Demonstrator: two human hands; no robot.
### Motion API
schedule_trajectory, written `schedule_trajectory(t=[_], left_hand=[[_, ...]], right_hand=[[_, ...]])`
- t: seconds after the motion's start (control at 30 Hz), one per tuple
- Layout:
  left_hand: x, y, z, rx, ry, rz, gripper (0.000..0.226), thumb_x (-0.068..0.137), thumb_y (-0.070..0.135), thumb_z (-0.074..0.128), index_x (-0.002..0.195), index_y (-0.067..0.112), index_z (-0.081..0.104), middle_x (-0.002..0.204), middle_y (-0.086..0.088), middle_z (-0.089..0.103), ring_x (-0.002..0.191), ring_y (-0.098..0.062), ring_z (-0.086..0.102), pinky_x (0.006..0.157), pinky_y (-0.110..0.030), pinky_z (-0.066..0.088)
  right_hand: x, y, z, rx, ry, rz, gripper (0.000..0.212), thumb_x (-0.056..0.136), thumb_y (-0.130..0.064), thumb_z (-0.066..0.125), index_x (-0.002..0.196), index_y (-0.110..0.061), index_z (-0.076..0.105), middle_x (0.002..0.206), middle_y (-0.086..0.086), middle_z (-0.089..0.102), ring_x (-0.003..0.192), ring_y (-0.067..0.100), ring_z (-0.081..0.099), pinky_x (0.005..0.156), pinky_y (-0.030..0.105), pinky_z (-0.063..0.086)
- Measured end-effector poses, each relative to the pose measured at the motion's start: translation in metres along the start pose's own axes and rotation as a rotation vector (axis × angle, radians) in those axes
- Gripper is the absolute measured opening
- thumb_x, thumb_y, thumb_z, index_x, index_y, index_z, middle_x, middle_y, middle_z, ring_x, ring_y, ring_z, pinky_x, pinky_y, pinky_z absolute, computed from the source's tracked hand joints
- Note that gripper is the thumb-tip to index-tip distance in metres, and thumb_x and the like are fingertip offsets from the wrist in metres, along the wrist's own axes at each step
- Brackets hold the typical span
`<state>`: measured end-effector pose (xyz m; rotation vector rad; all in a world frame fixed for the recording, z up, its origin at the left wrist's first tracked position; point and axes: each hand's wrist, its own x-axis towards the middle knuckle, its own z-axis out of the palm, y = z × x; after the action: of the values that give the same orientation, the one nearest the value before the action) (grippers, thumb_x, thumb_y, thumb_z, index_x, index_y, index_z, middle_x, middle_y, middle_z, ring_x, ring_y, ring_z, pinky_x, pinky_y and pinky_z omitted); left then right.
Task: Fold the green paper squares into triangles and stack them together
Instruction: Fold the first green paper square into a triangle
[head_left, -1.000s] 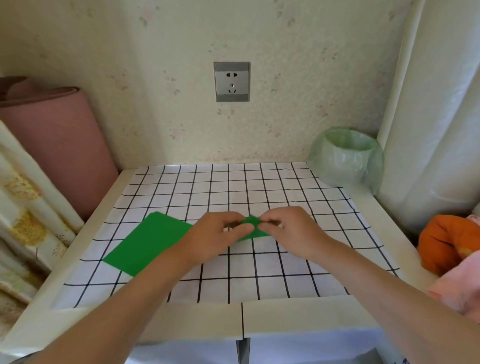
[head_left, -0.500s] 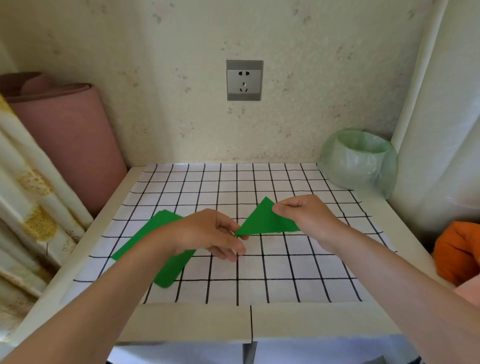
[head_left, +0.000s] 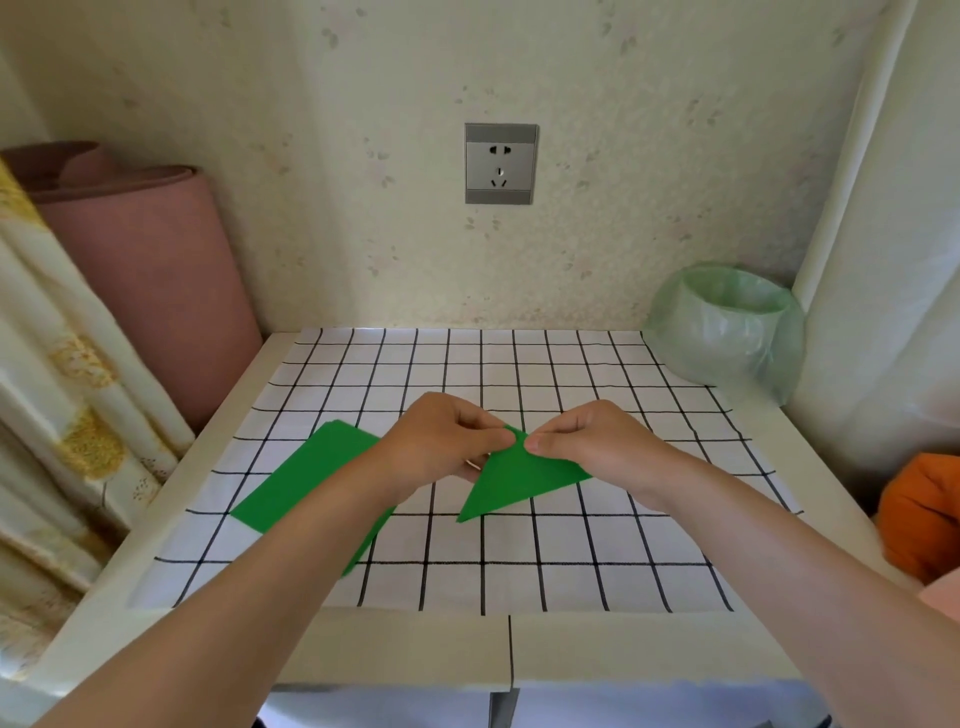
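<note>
A folded green paper triangle (head_left: 514, 480) hangs just above the middle of the checked mat (head_left: 519, 374), one tip pointing down to the front left. My left hand (head_left: 441, 436) and my right hand (head_left: 587, 441) both pinch its upper corner, fingertips meeting there. Flat green paper squares (head_left: 296, 483) lie on the mat's left side, partly hidden under my left forearm; I cannot tell how many sheets there are.
A small bin lined with a pale green bag (head_left: 727, 327) stands at the table's back right. A pink rolled mat (head_left: 145, 270) and a curtain (head_left: 52, 415) crowd the left edge. Orange cloth (head_left: 919, 514) lies at the right. The wall holds a socket (head_left: 500, 163).
The triangle has swung so its long tip points down to the front left. My left hand has moved up from that tip to the top corner, meeting my right hand.
</note>
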<state>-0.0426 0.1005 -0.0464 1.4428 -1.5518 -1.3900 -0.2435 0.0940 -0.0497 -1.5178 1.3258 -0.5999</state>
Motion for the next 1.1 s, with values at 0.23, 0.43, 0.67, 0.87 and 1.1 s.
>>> schedule_trajectory(t=[0.23, 0.43, 0.67, 0.87, 1.1], left_hand=[[-0.001, 0.004, 0.003, 0.039, -0.015, -0.004, 0.01, 0.086, 0.013, 0.07, 0.091, 0.004, 0.072, 0.082, -0.013, 0.075, 0.073, -0.022, 0.073, 0.07, -0.033, 0.061], [0.002, 0.004, 0.004, 0.038, 0.027, 0.027, 0.014, 0.086, 0.017, 0.073, 0.087, 0.003, 0.072, 0.081, -0.014, 0.075, 0.075, -0.023, 0.073, 0.071, -0.034, 0.061], [-0.004, -0.001, -0.004, -0.025, -0.235, -0.113, 0.021, 0.095, 0.015, 0.06, 0.103, -0.003, 0.07, 0.096, -0.018, 0.074, 0.092, -0.029, 0.072, 0.083, -0.038, 0.059], [-0.004, 0.0, -0.005, 0.041, -0.192, -0.105, 0.016, 0.089, 0.012, 0.068, 0.099, 0.0, 0.07, 0.092, -0.015, 0.075, 0.087, -0.024, 0.074, 0.08, -0.035, 0.059], [0.0, 0.002, 0.008, 0.09, 0.058, 0.078, 0.009, 0.089, 0.018, 0.069, 0.087, 0.01, 0.073, 0.082, -0.009, 0.076, 0.077, -0.02, 0.073, 0.069, -0.031, 0.061]], right_hand=[[0.0, -0.005, 0.004, -0.033, 0.053, -0.05, 0.006, 0.085, -0.021, 0.073, 0.084, -0.021, 0.079, 0.082, -0.008, 0.076, 0.08, 0.002, 0.066, 0.074, 0.019, 0.047], [0.001, -0.005, 0.009, -0.108, 0.089, -0.082, 0.014, 0.087, -0.022, 0.067, 0.078, -0.023, 0.078, 0.081, -0.005, 0.075, 0.076, 0.002, 0.065, 0.075, 0.022, 0.05], [0.003, -0.003, 0.0, -0.019, 0.215, -0.11, 0.014, 0.091, -0.025, 0.065, 0.084, -0.023, 0.077, 0.083, -0.012, 0.074, 0.084, 0.003, 0.066, 0.073, 0.02, 0.045], [0.0, -0.005, 0.001, 0.007, 0.173, -0.091, 0.011, 0.088, -0.025, 0.069, 0.083, -0.021, 0.078, 0.085, -0.006, 0.075, 0.081, 0.006, 0.065, 0.075, 0.022, 0.048], [-0.005, -0.01, 0.006, -0.06, 0.105, -0.103, 0.012, 0.088, -0.023, 0.068, 0.082, -0.022, 0.078, 0.081, -0.004, 0.075, 0.071, -0.001, 0.063, 0.071, 0.018, 0.048]])
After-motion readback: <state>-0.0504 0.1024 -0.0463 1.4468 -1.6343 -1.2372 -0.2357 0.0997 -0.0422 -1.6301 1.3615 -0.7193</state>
